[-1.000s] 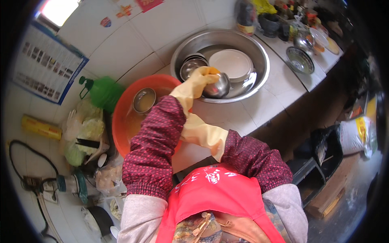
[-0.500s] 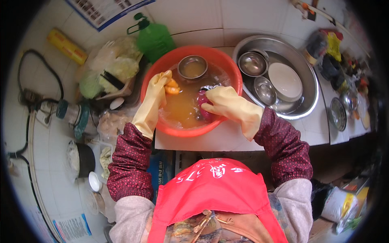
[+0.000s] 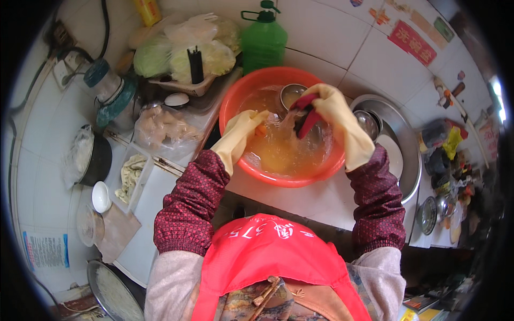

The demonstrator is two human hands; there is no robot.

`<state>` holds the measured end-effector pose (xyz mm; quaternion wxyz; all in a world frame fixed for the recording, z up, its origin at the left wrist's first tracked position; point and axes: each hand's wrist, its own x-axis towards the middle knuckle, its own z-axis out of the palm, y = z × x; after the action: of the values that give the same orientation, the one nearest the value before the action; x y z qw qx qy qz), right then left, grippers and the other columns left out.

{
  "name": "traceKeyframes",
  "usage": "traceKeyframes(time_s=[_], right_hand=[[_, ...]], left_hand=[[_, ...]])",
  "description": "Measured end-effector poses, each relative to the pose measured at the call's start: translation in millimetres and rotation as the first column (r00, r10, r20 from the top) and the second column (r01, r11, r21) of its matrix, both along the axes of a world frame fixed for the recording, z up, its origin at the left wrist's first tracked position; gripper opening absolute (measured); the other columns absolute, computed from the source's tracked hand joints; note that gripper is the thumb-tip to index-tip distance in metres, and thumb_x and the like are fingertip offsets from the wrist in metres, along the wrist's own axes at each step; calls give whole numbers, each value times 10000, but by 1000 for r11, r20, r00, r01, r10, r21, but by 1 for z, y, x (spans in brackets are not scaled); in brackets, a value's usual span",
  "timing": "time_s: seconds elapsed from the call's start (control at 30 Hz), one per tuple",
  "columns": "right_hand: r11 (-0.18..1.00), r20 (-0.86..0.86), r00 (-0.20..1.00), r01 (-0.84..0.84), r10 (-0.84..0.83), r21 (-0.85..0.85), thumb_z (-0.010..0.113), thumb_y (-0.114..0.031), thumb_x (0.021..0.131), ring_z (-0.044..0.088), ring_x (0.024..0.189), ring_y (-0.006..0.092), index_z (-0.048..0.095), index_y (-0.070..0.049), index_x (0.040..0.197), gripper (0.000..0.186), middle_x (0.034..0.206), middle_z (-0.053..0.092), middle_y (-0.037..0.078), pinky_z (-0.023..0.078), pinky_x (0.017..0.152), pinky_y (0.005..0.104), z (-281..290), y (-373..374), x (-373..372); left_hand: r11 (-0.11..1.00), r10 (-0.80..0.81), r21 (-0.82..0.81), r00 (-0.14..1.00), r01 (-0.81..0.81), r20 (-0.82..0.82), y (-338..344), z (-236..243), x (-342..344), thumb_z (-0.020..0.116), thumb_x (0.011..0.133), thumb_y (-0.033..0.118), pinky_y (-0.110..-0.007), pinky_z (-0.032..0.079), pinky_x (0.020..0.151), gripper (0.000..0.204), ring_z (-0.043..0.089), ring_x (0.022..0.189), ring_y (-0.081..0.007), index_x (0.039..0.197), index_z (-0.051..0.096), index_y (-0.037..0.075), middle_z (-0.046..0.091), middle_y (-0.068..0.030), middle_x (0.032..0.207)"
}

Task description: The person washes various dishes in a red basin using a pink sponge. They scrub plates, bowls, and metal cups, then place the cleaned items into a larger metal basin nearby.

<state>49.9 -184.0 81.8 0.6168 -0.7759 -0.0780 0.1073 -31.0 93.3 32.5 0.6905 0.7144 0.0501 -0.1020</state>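
An orange-red plastic basin [image 3: 289,181] holds cloudy yellowish water, with a small steel bowl [image 3: 289,92] at its far side. My left hand [image 3: 239,138], in a cream rubber glove, is closed at the basin's left side round a bunched orange cloth [image 3: 261,130], most of it hidden by the fingers. My gloved right hand [image 3: 338,115] is over the basin's right side, gripping a dark red and black thing [image 3: 307,123] whose kind I cannot make out. Water streams down beside it.
At the right stands a large steel basin [image 3: 416,160] with steel bowls and a white plate. A green jug [image 3: 263,40] stands behind the orange-red basin. Bagged cabbages [image 3: 198,45], a bag of pale food [image 3: 163,128] and a tray [image 3: 140,182] are at the left.
The view has turned, so the basin appears farther right. My right hand has lifted the dark red thing from the water at the near right, tilting it. The left hand has lowered the orange cloth.
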Motion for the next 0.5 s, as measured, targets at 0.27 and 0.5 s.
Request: traceKeyframes(time_s=[0.27, 0.5], right_hand=[[778, 383, 923, 262, -30, -571, 630, -41, 994, 800, 1059, 311, 842, -150, 1160, 291, 1111, 837, 125, 612, 931, 397, -13, 21, 51], [596, 279, 774, -153, 568, -789, 783, -250, 869, 717, 1148, 438, 858, -204, 1126, 272, 1177, 765, 212, 575, 1000, 472, -49, 31, 31]], left_hand=[[998, -29, 55, 998, 32, -52, 1, -7, 3, 752, 1073, 442, -333, 510, 784, 446, 630, 831, -150, 1002, 725, 3, 695, -63, 889], [978, -122, 173, 992, 114, 33, 1, -27, 10, 665, 1088, 334, -388, 504, 809, 379, 624, 885, -196, 1168, 744, -28, 743, -117, 987]])
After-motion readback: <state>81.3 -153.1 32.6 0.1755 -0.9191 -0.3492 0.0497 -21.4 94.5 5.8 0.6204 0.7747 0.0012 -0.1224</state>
